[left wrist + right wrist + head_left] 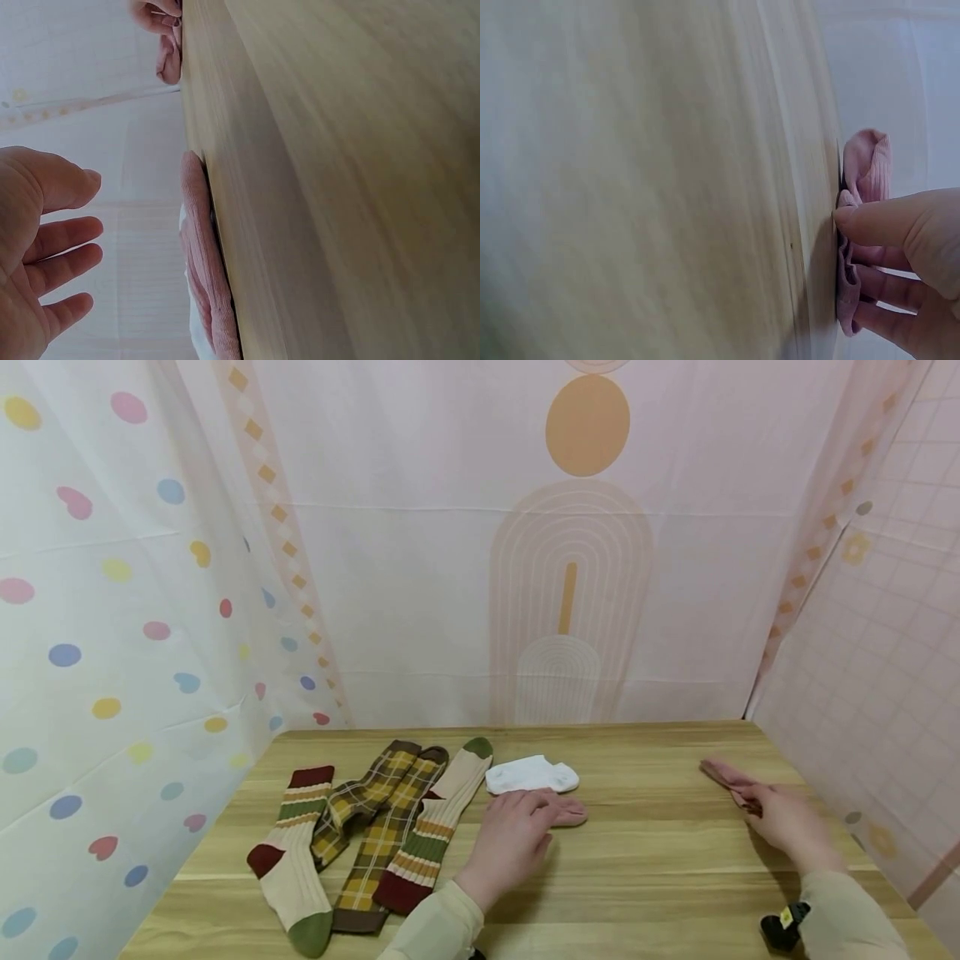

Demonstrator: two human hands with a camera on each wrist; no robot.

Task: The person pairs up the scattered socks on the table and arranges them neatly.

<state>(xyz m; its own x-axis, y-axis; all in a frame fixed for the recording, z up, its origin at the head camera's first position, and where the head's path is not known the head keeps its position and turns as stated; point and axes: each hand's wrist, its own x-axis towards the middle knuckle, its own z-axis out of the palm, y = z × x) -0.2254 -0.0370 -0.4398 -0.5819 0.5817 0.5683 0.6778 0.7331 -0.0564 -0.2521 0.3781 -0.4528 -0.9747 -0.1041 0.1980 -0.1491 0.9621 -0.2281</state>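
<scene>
In the head view, the left hand (513,835) hides part of the middle pink sock (572,812), and the right hand (787,822) covers the near end of the right pink sock (722,773). The left wrist view's bottom edge cuts off the middle pink sock, which there hides most of the white ankle sock (531,773); the wood-grain tabletop (637,885) blurs in both wrist views.
</scene>
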